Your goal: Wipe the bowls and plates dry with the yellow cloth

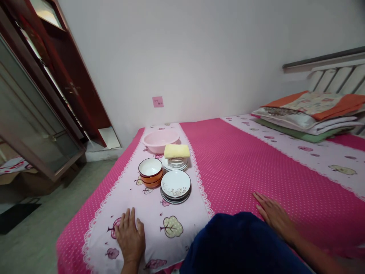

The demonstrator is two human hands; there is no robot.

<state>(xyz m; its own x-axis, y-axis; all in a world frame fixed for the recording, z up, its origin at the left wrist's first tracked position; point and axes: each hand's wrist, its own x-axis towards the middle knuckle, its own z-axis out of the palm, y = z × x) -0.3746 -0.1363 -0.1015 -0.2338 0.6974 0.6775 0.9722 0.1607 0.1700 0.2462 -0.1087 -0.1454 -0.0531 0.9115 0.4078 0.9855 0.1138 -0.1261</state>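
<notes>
Honestly, the only writing I can spot is on a pink square on the wall, and it's too small to read. The spread is dotted hot pink with pale tree-print bands; a bedding pile sits by the radiator, and there's a dark red door opposite. On the pale band: one basin, two stacks of plates, one yellow cloth topping the back stack, one stack of bowls, at least two. Can't count the plates. Left hand rests palm-down nearer the bowls, fingers loosely spread; right hand lies on the pink, fingers stretched out, well apart from the dishes.
</notes>
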